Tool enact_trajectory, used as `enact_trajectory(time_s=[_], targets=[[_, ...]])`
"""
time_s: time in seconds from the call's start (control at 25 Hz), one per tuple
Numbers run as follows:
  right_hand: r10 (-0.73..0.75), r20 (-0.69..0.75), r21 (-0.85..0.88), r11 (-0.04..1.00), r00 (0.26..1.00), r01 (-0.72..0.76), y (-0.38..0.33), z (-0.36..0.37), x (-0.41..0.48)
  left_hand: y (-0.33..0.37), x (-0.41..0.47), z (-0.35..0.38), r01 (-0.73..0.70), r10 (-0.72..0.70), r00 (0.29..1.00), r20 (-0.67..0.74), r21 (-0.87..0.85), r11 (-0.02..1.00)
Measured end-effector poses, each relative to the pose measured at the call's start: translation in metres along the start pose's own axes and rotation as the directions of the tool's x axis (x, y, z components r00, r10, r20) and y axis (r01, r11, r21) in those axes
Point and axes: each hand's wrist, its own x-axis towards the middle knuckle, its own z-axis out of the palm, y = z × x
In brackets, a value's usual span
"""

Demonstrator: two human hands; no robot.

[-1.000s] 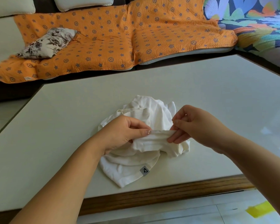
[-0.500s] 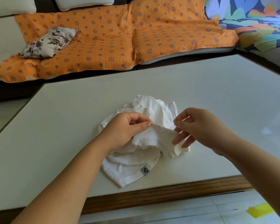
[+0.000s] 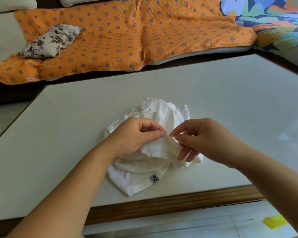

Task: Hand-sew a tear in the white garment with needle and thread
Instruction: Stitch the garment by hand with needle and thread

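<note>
this is a home living room. a corner sofa (image 3: 3, 40) runs along the far side, draped in an orange quilted cover (image 3: 127, 40) printed with stars and wheels, with a small floral pillow (image 3: 50, 41) lying on it and cream back cushions (image 3: 86, 0) above. a bright leaf-patterned throw (image 3: 273, 23) covers the seat to the right. in front stands a low white-topped table (image 3: 213, 100) with a wooden edge, on a pale tiled floor (image 3: 179, 225).
</note>
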Motion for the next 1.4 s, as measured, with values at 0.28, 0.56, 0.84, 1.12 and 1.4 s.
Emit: enact_trajectory(time_s=[0.28, 0.56, 0.84, 1.12, 1.4], targets=[[0.015, 0.001, -0.001, 1.000, 1.000, -0.015, 0.0015, -0.0007, -0.0016, -0.0008, -0.0008, -0.0007, 0.011, -0.011, 1.000, 0.005, -0.022, 1.000], [0.020, 0.020, 0.034, 0.999, 1.000, -0.021, 0.0031, -0.0017, -0.0019, 0.0006, -0.0021, 0.0001, 0.019, -0.019, 1.000, 0.008, -0.032, 0.999], [0.025, 0.040, 0.063, 0.998, 0.999, -0.027, 0.0041, -0.0016, -0.0013, 0.0011, -0.0029, -0.0002, 0.024, -0.023, 1.000, 0.017, -0.038, 0.999], [0.031, 0.054, 0.083, 0.996, 0.998, -0.035, 0.0046, -0.0020, -0.0013, 0.0008, -0.0021, -0.0007, 0.023, -0.022, 0.999, 0.030, -0.037, 0.999], [0.017, 0.063, 0.111, 0.994, 0.998, -0.024, 0.0078, -0.0019, 0.0009, -0.0001, -0.0021, -0.0005, 0.026, -0.024, 0.999, 0.036, -0.053, 0.998]])
